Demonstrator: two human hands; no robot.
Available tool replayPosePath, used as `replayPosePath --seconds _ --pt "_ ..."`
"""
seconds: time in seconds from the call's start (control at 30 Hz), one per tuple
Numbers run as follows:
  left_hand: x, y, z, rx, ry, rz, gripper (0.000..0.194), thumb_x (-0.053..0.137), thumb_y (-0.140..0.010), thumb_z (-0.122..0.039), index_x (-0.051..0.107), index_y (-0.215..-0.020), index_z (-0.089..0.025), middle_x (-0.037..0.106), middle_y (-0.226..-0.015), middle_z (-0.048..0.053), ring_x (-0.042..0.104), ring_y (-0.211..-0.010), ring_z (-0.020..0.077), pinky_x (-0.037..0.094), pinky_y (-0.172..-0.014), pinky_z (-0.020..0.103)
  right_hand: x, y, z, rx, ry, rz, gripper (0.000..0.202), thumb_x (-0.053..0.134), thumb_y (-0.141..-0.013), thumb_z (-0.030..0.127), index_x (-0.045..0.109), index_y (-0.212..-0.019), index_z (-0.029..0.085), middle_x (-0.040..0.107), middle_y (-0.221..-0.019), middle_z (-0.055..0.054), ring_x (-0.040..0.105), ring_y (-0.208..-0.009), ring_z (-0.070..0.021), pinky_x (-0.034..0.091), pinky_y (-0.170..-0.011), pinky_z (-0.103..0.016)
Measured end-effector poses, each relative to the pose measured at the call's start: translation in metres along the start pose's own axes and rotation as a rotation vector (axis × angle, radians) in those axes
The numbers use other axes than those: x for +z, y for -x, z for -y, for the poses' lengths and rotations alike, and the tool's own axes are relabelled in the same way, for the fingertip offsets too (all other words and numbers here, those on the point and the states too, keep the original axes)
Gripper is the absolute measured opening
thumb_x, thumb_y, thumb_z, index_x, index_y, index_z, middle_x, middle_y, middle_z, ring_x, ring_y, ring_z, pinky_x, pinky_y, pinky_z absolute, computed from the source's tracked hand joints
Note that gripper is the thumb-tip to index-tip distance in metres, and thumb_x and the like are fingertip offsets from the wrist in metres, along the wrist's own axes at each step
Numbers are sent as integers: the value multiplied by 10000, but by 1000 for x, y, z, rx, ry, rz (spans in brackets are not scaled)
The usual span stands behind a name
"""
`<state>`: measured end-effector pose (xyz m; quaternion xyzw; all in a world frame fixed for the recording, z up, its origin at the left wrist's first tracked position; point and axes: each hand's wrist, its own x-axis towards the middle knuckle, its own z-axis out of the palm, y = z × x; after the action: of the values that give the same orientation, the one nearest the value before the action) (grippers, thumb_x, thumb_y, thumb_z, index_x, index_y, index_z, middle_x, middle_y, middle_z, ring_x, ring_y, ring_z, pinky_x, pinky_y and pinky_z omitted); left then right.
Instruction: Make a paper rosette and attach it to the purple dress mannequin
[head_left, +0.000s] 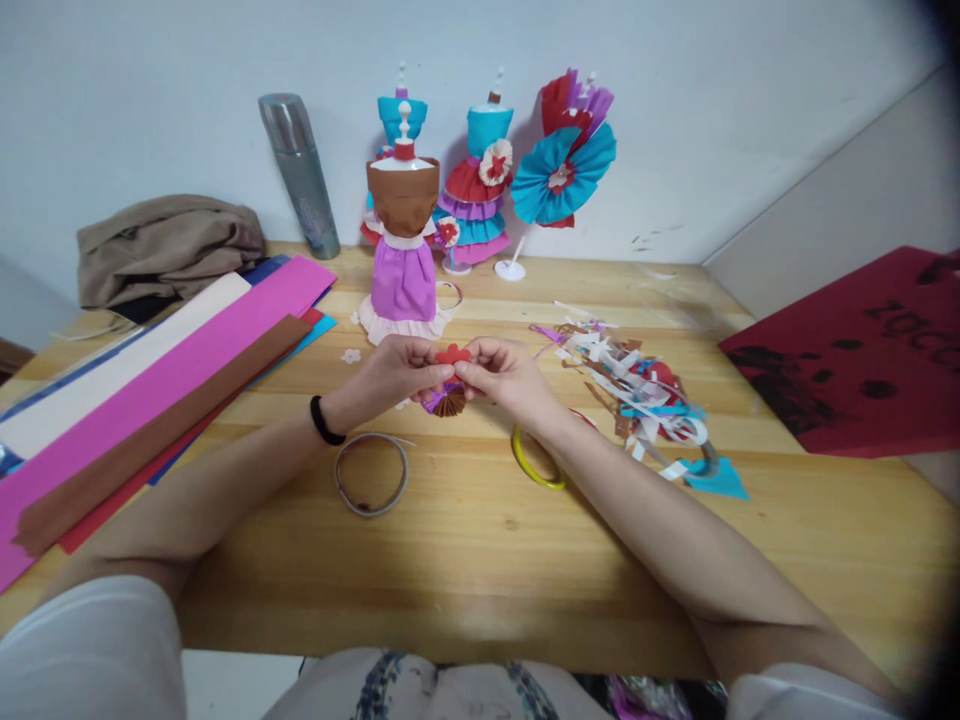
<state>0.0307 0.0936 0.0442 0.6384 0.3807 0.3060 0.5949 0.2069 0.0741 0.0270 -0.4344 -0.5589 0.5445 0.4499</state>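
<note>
My left hand and my right hand meet over the middle of the table, thumbs and fingers pinched. Between them they hold a small red paper flower by its edges. Just below the fingertips is a pleated purple and brown paper rosette; whether the fingers touch it I cannot tell. Right behind my hands stands a small dress form in a brown top and purple skirt. A white paper flower lies left of my left hand.
Long coloured paper strips lie left, near a brown cloth and a thermos. Tape rings lie in front. Paper scraps are heaped right, by a red bag. More dressed forms stand behind.
</note>
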Motion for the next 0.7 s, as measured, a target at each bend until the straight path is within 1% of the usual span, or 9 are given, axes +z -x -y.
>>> replayPosePath --seconds 0.1,0.2,0.3,0.37,0.43,0.5,0.6,0.63,0.7 --pt "0 0 0 11 -10 -11 235 729 -760 -265 581 -625 -143 564 -493 -48 478 -424 38 373 -414 140 0 0 -2 -43 18 -2 369 789 -665 516 591 -693 206 558 -529 52 475 -439 -82 391 -461 -232" --pt "0 -1 3 74 -23 -58 175 725 -759 -256 609 -687 -146 568 -515 -51 481 -447 48 371 -436 157 1 0 -5 -98 45 -42 264 751 -708 433 622 -714 203 561 -528 44 482 -457 -96 388 -479 -246" --pt "-1 -1 8 225 -87 -135 123 710 -776 -249 651 -747 -145 638 -631 -18 549 -564 74 426 -532 180 0 0 -5 -169 82 -108 167 725 -722 352 654 -747 203 582 -557 36 504 -496 -106 406 -516 -258" --pt "-2 0 10 344 -196 -209 96 683 -806 -241 676 -777 -150 678 -716 7 579 -643 91 437 -585 193 0 1 -2 -183 80 -138 176 734 -714 344 668 -801 205 620 -615 27 536 -521 -108 434 -538 -261" --pt "-4 2 10 451 -366 -279 91 646 -841 -227 697 -799 -164 692 -754 20 584 -674 103 439 -615 209 -1 3 3 -119 28 -137 250 754 -708 396 662 -834 200 668 -684 4 569 -526 -108 443 -519 -251" --pt "-7 6 8 531 -567 -313 133 595 -871 -203 711 -810 -182 703 -784 35 600 -712 122 460 -675 237 -1 4 7 13 -71 -93 347 744 -717 511 637 -791 189 698 -700 -31 581 -498 -111 413 -455 -236" --pt "-12 9 8 607 -806 -288 187 547 -892 -198 716 -814 -203 723 -864 71 634 -830 169 489 -802 299 1 6 11 185 -212 14 485 705 -710 645 599 -668 174 686 -610 -61 557 -437 -110 350 -385 -224" --pt "-13 10 9 623 -843 -264 182 549 -892 -204 717 -823 -209 728 -887 79 639 -856 180 492 -825 313 1 7 11 207 -241 39 488 730 -683 638 598 -646 170 675 -584 -53 543 -423 -101 344 -382 -217" --pt "-14 10 11 627 -835 -225 155 567 -886 -209 719 -859 -219 732 -932 83 645 -889 187 497 -860 325 3 8 13 194 -262 48 438 804 -627 559 606 -631 169 653 -555 -17 514 -409 -74 348 -394 -202"
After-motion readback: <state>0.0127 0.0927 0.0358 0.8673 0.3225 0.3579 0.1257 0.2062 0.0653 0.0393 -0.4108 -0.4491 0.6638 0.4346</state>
